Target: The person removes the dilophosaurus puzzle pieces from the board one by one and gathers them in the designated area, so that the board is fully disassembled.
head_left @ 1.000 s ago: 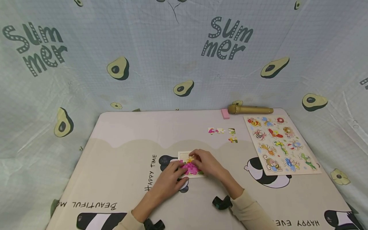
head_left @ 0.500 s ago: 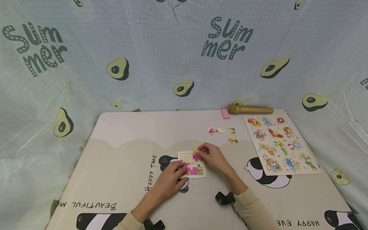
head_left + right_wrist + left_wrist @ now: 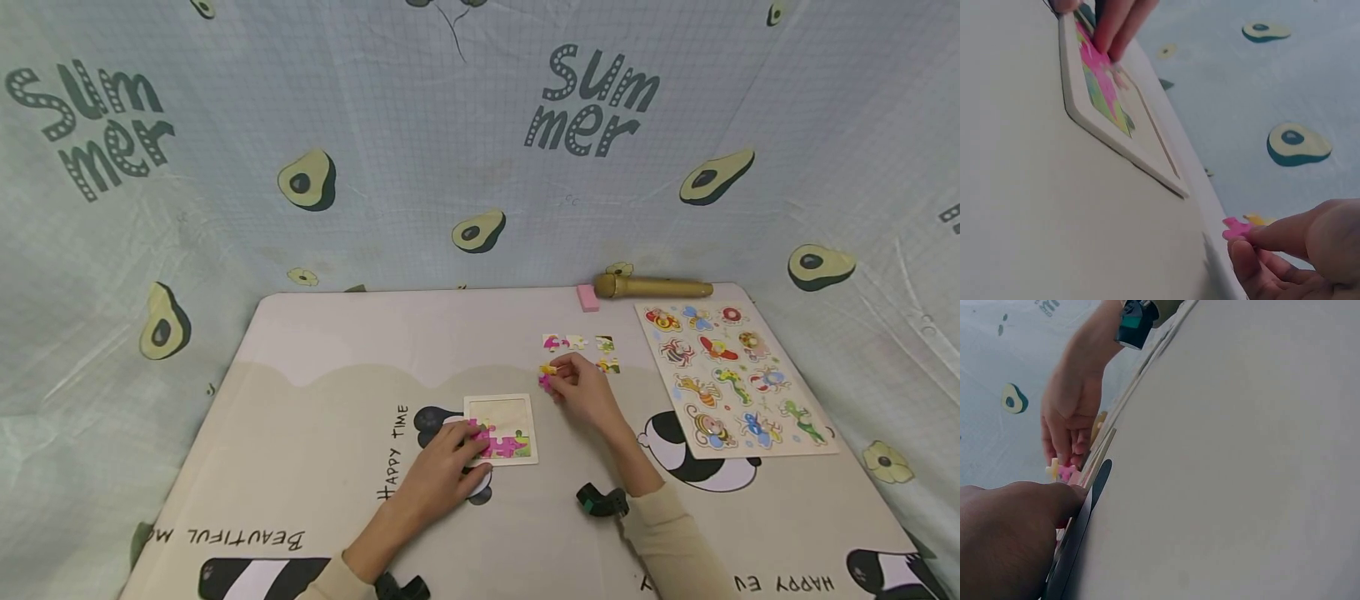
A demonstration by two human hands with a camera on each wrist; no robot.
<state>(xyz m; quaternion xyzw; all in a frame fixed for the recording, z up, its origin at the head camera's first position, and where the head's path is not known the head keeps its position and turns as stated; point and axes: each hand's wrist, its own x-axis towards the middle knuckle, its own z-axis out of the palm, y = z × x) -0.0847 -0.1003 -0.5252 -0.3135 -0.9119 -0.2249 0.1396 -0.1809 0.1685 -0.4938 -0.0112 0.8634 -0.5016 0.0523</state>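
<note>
My right hand [image 3: 588, 392] pinches a pink and yellow jigsaw piece [image 3: 545, 381] between thumb and fingers, above the table beyond the puzzle tray's far right corner. In the right wrist view the pink jigsaw piece [image 3: 1236, 229] sticks out past the fingertips. My left hand [image 3: 442, 462] rests at the left side of the square puzzle tray [image 3: 534, 433], its fingers pressing on pieces inside and its thumb at the near edge. Several pink and green pieces [image 3: 510, 446] fill the tray's near part; the far part shows bare board. The left fingers hide some pieces.
Loose jigsaw pieces [image 3: 575, 342] lie beyond the right hand, with another pair [image 3: 604, 342] beside them. A large board of insect pictures [image 3: 738, 383] lies at the right. A pink block [image 3: 588, 298] and a brown microphone-shaped stick [image 3: 652, 287] sit at the back edge.
My right hand has lifted the pink and yellow jigsaw piece out of the tray and carried it right and away toward the loose pieces. The left hand has stayed in place.
</note>
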